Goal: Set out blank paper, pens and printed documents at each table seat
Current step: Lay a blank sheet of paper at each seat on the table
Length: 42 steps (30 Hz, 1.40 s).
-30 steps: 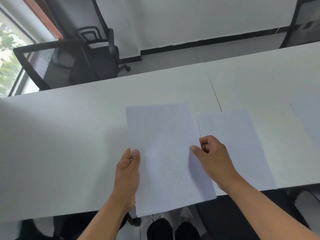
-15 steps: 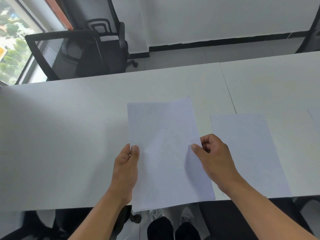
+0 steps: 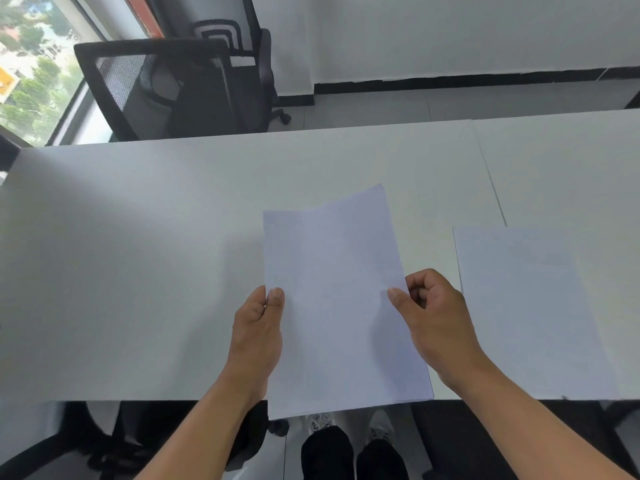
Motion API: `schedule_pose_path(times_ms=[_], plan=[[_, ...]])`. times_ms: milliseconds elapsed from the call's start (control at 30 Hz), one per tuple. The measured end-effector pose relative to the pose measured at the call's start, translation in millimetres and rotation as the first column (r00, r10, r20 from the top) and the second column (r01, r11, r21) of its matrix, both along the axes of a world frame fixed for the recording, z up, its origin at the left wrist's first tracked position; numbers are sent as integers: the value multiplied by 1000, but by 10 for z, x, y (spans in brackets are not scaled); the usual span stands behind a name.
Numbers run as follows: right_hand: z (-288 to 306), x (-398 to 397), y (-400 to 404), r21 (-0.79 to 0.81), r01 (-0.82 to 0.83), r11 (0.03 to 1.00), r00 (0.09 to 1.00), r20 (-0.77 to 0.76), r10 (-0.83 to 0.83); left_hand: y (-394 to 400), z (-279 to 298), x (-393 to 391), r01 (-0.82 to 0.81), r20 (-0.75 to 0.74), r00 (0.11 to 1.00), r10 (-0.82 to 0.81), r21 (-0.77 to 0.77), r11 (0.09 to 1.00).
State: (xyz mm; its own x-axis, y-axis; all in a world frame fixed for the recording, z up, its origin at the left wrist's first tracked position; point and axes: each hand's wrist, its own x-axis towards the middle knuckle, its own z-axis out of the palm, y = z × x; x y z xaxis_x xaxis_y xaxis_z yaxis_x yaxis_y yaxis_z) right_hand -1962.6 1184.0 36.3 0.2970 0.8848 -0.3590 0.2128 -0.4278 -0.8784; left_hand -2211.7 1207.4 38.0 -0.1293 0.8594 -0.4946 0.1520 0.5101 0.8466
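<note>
I hold a thin stack of blank white paper (image 3: 332, 292) above the near edge of the white table (image 3: 138, 271). My left hand (image 3: 258, 330) pinches the stack's left edge with the thumb on top. My right hand (image 3: 436, 323) pinches its right edge, thumb on top and fingers curled behind. The stack's near end hangs past the table edge. One blank sheet (image 3: 526, 313) lies flat on the table to the right of my right hand. No pens or printed documents are in view.
A black mesh office chair (image 3: 166, 88) stands behind the table's far left side, by a window (image 3: 31, 64). A seam (image 3: 491, 181) divides the table from the adjoining one at right. Dark chair parts (image 3: 485, 441) and my shoes sit below the near edge.
The view has shifted left along the table, so the sheet lying on the table sits farther right. Both hands keep their hold on the stack, whose far edge has curled slightly.
</note>
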Motion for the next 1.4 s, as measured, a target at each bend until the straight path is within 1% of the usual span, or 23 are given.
schedule_pose_path(times_ms=[133, 200, 300, 400, 633, 833, 900, 1000, 1200, 1400], plan=[[18, -159, 6, -1, -6, 1000, 1000, -21, 6, -25, 18, -185, -26, 43, 999, 27, -38, 999], [30, -238, 24, -3, -8, 1000, 999, -39, 8, -32, 61, -262, -39, 49, 998, 40, -33, 999], [27, -343, 52, -11, -12, 1000, 999, -49, 11, -48, 136, -363, -48, 115, 992, 52, -42, 998], [32, -445, 66, -24, -15, 1000, 997, -70, 13, -69, 186, -469, -77, 119, 990, 79, -24, 997], [111, -585, 127, -71, 23, 997, 993, -117, -32, -62, 224, -674, -117, 196, 973, 119, -24, 993], [173, -669, 194, -113, 21, 993, 987, -157, -39, -40, 291, -811, -160, 261, 951, 165, -38, 986], [172, -708, 219, -121, 22, 992, 983, -176, -43, -38, 298, -880, -172, 258, 951, 173, -26, 985], [120, -753, 246, -136, 32, 990, 981, -184, -57, -31, 244, -992, -200, 200, 960, 196, -2, 980], [-90, -740, 233, -159, 4, 987, 999, -48, -12, -37, 192, -1242, -243, 174, 954, 243, -21, 970], [-245, -716, 245, -182, -55, 982, 982, 169, 86, 7, 261, -1426, -274, 148, 950, 275, -27, 961]])
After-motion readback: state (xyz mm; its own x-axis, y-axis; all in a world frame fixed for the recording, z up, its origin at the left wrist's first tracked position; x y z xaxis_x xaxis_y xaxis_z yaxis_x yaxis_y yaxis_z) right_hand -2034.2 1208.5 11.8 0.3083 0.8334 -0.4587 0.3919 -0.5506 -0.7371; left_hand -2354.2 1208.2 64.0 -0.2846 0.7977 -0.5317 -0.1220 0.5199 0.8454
